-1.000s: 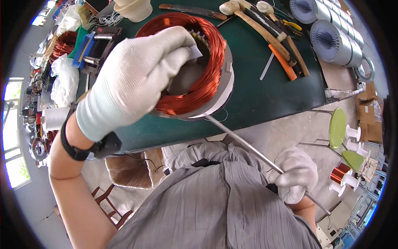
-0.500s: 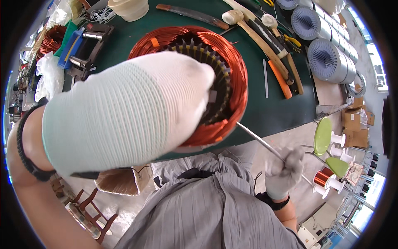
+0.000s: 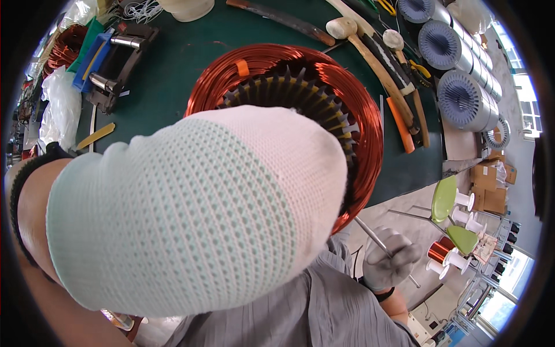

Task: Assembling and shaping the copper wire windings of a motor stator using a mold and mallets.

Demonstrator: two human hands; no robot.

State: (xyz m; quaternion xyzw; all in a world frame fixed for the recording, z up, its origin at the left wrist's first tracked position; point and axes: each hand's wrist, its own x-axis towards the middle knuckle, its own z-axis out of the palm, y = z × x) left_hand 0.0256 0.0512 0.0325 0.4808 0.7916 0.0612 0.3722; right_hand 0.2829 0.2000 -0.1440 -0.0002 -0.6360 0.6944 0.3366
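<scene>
A motor stator lies on the green bench, with thick copper windings [image 3: 370, 127] ringed around its dark toothed core [image 3: 272, 92]. Orange tape wraps one spot of the copper. My left hand [image 3: 202, 208], in a white knitted glove, reaches across the stator's near side and covers much of its opening. Its fingers are hidden behind the back of the glove. At the stator's near right, my right hand [image 3: 392, 259], in a grey-white glove, is closed around a thin metal rod [image 3: 370, 232]. The rod's far end runs up to the copper's outer edge, where the tip is hidden.
Wooden-handled mallets [image 3: 376, 66] and an orange-handled tool [image 3: 400, 124] lie right of the stator. Slotted metal cores [image 3: 465, 99] stand along the right edge. A metal clamp-like fixture [image 3: 118, 69] and a yellow strip [image 3: 97, 136] are at left. A green chair [image 3: 444, 199] stands beyond the bench.
My left hand looms larger and sits lower and farther right in view. The whole scene has shifted slightly, with the stator farther right. My right hand still grips the rod.
</scene>
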